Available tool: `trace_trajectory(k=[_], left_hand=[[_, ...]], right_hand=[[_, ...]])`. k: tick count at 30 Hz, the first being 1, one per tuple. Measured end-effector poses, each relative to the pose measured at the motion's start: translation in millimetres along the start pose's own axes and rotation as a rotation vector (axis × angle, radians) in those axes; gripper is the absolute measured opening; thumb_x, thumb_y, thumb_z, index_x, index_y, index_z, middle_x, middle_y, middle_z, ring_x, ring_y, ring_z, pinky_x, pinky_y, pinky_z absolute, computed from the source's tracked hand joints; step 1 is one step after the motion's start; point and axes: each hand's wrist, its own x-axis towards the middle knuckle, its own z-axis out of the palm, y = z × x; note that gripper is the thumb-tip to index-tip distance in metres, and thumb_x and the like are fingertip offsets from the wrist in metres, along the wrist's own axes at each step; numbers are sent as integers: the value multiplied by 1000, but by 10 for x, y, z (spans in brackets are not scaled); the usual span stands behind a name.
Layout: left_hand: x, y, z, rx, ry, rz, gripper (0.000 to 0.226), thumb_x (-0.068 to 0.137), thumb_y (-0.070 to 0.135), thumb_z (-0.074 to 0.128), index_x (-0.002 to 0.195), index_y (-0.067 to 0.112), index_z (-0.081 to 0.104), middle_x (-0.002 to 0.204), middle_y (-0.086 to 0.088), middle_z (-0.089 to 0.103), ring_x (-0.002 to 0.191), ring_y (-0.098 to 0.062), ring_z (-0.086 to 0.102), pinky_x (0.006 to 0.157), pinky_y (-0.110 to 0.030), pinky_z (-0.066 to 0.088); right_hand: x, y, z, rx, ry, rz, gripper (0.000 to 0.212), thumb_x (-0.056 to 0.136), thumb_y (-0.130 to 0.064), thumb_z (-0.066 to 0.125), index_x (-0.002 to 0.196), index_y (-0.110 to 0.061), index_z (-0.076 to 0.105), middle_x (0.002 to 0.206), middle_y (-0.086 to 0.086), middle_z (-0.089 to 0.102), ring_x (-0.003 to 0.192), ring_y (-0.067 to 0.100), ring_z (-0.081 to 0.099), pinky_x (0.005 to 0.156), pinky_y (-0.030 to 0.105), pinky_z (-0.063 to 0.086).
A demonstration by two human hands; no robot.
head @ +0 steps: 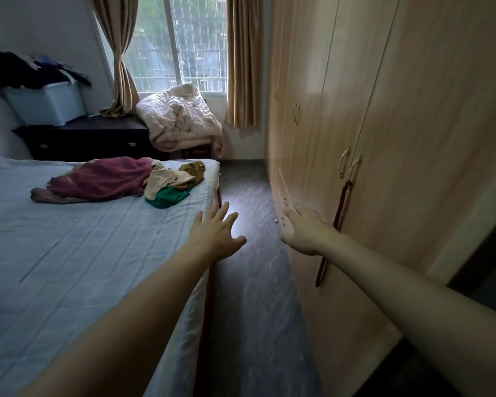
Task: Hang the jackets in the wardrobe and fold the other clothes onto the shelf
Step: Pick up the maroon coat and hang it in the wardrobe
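A heap of clothes lies at the far end of the bed (69,253): a maroon garment (103,180), a beige one (166,180), a green one (168,197) and an olive one (194,170). The wooden wardrobe (398,138) fills the right side, its doors closed, with brass handles (348,164) and a dark red strap (337,222) hanging from one. My left hand (215,233) reaches forward over the bed's right edge, fingers spread, holding nothing. My right hand (304,227) stretches out beside the wardrobe doors, fingers straight, empty.
A dark-floored aisle (249,282) runs between bed and wardrobe. At the back a crumpled quilt (181,118) sits under the window, beside a dark dresser (89,138). A pale storage box (46,103) with dark clothes piled on it stands on the dresser.
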Motion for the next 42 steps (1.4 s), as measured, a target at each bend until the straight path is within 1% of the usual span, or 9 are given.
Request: trace_trajectory(k=[4, 9, 14, 19, 23, 29, 32, 38, 42], left_hand=[[406, -178, 26, -13, -19, 13, 77, 90, 69, 31, 154, 30, 13, 163, 0, -4, 150, -22, -4, 120, -51, 4], [869, -365, 44, -44, -50, 20, 77, 91, 71, 28, 154, 30, 12, 163, 0, -5, 150, -21, -5, 120, -50, 4], [1399, -507, 147, -32, -66, 28, 77, 91, 67, 35, 154, 30, 12, 163, -1, -5, 150, -22, -4, 119, -51, 6], [2059, -600, 211, 10, -103, 7, 77, 91, 60, 44, 154, 32, 11, 163, -2, -6, 150, -24, -4, 119, -52, 8], [2681, -585, 104, -1, -81, -14, 73, 94, 61, 38, 154, 31, 10, 163, -1, -5, 150, -23, -4, 119, -51, 7], [3662, -561, -125, -16, -49, 6, 72, 94, 60, 39, 154, 31, 13, 163, -1, 2, 150, -22, 5, 119, -50, 14], [4089, -578, -166, 0, -25, -1, 71, 94, 56, 43, 154, 30, 14, 163, -2, 4, 149, -23, 10, 118, -51, 18], [4765, -699, -57, -50, -10, -37, 60, 98, 57, 25, 152, 31, 21, 163, -1, 7, 149, -20, 10, 119, -51, 15], [5210, -853, 0, -38, -24, -45, 61, 98, 58, 27, 152, 31, 22, 163, 0, 6, 149, -19, 9, 118, -51, 15]], right_hand=[[364, -21, -32, -22, -7, 55, 77, 91, -57, 45, 154, -26, 13, 163, 4, 6, 148, 27, 11, 117, 52, 18], [824, -9, -81, -17, -19, 94, 75, 91, -59, 43, 153, -26, 16, 162, 5, 11, 146, 28, 17, 116, 52, 18], [1345, 72, -42, 10, -54, 98, 78, 90, -62, 42, 154, -28, 12, 162, 6, 8, 147, 28, 14, 117, 52, 17], [1980, 196, -64, 60, -76, 65, 80, 90, -54, 48, 155, -24, 11, 163, 4, 4, 148, 27, 10, 118, 51, 17], [2648, 404, -187, 70, -47, 36, 80, 89, -55, 51, 153, -23, 17, 161, 5, 13, 145, 28, 21, 114, 52, 24], [3636, 797, -412, 90, -27, 47, 77, 93, -51, 46, 155, -22, 11, 163, 5, 2, 148, 28, 8, 118, 50, 18], [4102, 947, -388, 95, -44, 44, 78, 92, -52, 47, 155, -22, 11, 163, 5, 1, 149, 29, 7, 117, 52, 18], [4910, 1134, -372, 74, -74, -4, 74, 95, -45, 47, 155, -18, 13, 163, 7, 1, 148, 30, 11, 117, 48, 22], [5488, 1251, -396, 57, -85, -36, 74, 96, -46, 44, 155, -17, 10, 163, 6, 1, 149, 28, 8, 118, 46, 22]])
